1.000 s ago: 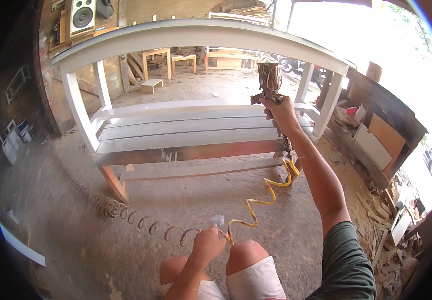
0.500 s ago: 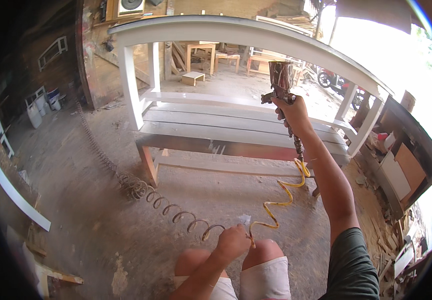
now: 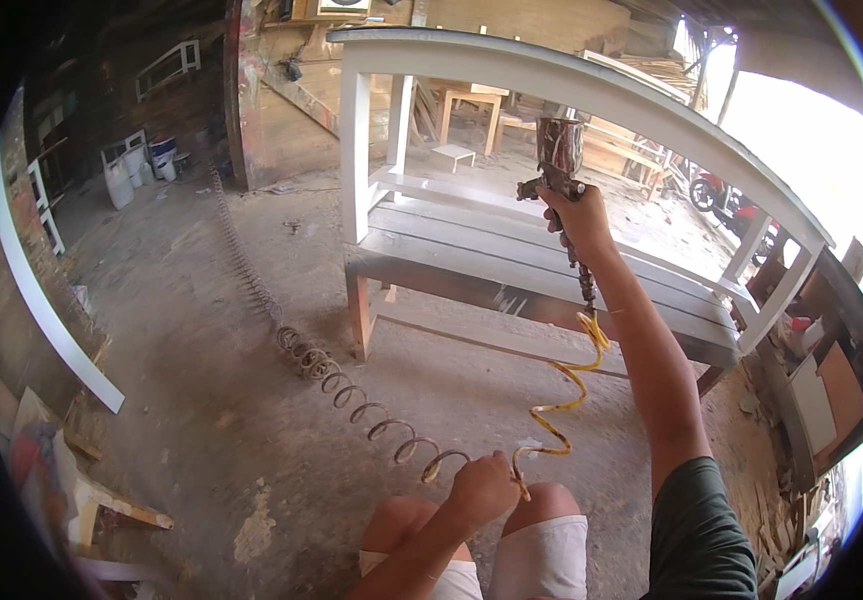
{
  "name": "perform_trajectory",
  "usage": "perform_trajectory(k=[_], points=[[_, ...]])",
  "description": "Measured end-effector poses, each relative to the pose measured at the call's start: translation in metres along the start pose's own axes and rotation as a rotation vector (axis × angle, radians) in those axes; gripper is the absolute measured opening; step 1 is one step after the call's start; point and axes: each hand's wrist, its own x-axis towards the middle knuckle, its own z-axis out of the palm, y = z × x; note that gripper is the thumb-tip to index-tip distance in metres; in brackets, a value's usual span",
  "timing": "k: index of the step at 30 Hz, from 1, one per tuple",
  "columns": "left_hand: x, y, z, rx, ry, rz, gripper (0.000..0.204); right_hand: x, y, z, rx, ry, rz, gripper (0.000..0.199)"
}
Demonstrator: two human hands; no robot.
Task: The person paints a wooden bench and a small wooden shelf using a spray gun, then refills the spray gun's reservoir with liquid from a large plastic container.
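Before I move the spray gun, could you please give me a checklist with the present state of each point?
1. Right hand grips the spray gun: ok, closed around it.
2. Cup on top is upright: ok.
3. Paint level inside it: cannot tell.
4. Yellow hose joined below the gun: ok, appears attached.
5. Left hand holds the hose: ok, closed between its yellow and brown stretches.
6. Brown coils free of bunching: not ok, a cluster lies on the floor.

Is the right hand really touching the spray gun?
Touching. The head view shows it plainly: the right hand is wrapped around the spray gun, holding it up.
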Motion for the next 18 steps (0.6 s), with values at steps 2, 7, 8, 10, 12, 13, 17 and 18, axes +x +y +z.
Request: perform_trajectory(k=[2, 7, 8, 10, 12, 13, 17, 18], points=[[-0.004, -0.005, -0.007, -0.033, 0.01, -0.019, 0.048, 0.002, -0.006, 0.022, 0.029, -0.02, -0.013, 0.027], [-0.007, -0.033, -0.011, -0.052, 0.063, -0.052, 0.041, 0.0, -0.018, 0.076, 0.07, -0.078, -0.026, 0.026], [-0.008, -0.036, -0.012, -0.053, 0.072, -0.061, 0.039, 0.0, -0.019, 0.084, 0.093, -0.099, -0.041, 0.026], [-0.011, -0.04, -0.014, -0.037, 0.107, -0.078, 0.038, -0.004, -0.02, 0.099, 0.163, -0.131, -0.082, 0.027], [-0.012, -0.04, -0.015, -0.024, 0.12, -0.088, 0.038, -0.003, -0.013, 0.111, 0.106, -0.104, -0.102, 0.027], [-0.013, -0.039, -0.016, -0.02, 0.117, -0.088, 0.038, -0.004, -0.009, 0.113, 0.074, -0.091, -0.111, 0.028], [-0.011, -0.034, -0.017, -0.011, 0.095, -0.096, 0.04, -0.013, 0.009, 0.096, 0.009, -0.03, -0.067, 0.028], [-0.01, -0.033, -0.016, -0.002, 0.087, -0.109, 0.041, -0.017, 0.013, 0.086, -0.01, -0.035, -0.016, 0.028]])
